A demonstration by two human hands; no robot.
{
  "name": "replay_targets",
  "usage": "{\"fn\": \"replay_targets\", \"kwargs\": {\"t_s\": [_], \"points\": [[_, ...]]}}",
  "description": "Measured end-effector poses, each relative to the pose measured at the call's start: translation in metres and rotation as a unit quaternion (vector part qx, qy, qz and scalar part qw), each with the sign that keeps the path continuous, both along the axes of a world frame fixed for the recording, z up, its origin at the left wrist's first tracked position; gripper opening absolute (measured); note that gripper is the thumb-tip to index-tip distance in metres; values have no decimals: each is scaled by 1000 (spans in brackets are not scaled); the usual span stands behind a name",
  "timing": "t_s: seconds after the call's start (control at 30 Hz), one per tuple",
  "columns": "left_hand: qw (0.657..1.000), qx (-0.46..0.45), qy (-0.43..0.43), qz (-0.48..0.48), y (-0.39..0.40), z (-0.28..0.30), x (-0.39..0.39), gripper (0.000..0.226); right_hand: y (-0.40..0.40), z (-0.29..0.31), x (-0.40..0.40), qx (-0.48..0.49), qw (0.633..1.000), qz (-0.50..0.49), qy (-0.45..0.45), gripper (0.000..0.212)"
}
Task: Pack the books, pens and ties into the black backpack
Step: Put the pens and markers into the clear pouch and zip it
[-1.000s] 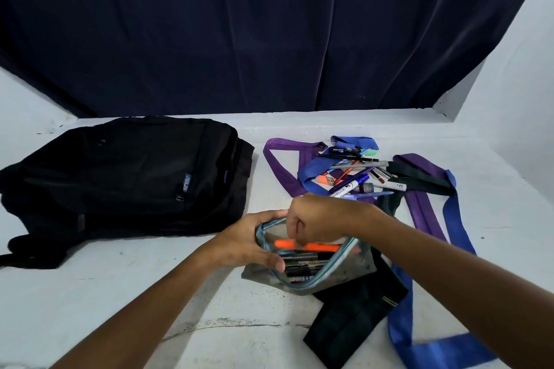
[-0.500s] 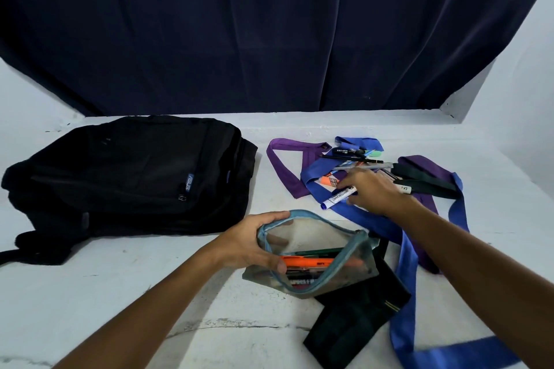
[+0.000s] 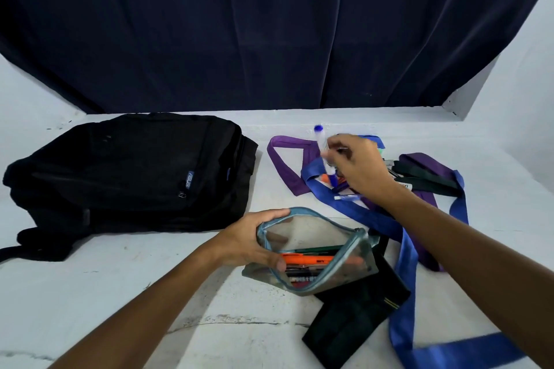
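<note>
Presently: marker [image 3: 324,156], white barrel, blue cap; held above the tie pile, long axis near upright, one blue end up and leaning slightly left, other end down toward the loose pens [image 3: 344,189]. Right hand [image 3: 358,169], arm reaching forward over the bench [image 3: 120,293], fingers curled, pinching the marker mid-barrel. Left hand [image 3: 254,241], fingers curled round the left rim of the pouch [image 3: 314,252], holding its mouth open; orange and dark pens lie lengthwise inside. Backpack [image 3: 129,171], black, flat on the bench at left, apart from the pouch. Ties: purple [image 3: 287,171], blue [image 3: 404,252], dark [image 3: 353,317], strewn at right.
</note>
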State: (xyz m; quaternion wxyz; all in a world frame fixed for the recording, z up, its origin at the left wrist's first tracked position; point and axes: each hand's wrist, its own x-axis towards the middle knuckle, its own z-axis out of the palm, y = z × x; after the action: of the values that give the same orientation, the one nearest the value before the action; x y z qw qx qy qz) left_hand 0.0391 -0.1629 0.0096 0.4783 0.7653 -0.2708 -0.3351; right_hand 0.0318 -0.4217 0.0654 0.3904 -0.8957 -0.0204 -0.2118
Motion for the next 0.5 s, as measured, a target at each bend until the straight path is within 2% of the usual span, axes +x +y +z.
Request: {"fn": "replay_targets", "kwargs": {"t_s": [0.03,0.07,0.1,0.17,0.23,0.3,0.37,0.43,0.5], "points": [[1000,1,1,-3,0,0,0,124,11,15,-6,87,996,22,-3,7],[1000,2,0,-4,0,0,0,125,21,28,-12,135,989,59,8,7],[1000,3,-4,-2,0,1,0,126,28,39,-18,138,984,107,38,9],[1000,1,-6,4,-1,1,-1,126,40,49,-28,53,970,191,140,9],[1000,-4,-5,2,0,1,-2,113,53,44,-34,-82,944,234,219,8],[1000,-7,-15,-6,0,1,-4,97,66,29,-39,-236,902,228,282,11],[1000,-15,-17,0,0,0,-4,102,78,17,-44,-361,855,205,312,24],[1000,-13,-18,10,0,-3,-2,112,81,14,-48,-367,843,204,335,12],[1000,-11,-11,2,0,-4,-1,116,71,18,-43,-280,866,209,357,20]]}}
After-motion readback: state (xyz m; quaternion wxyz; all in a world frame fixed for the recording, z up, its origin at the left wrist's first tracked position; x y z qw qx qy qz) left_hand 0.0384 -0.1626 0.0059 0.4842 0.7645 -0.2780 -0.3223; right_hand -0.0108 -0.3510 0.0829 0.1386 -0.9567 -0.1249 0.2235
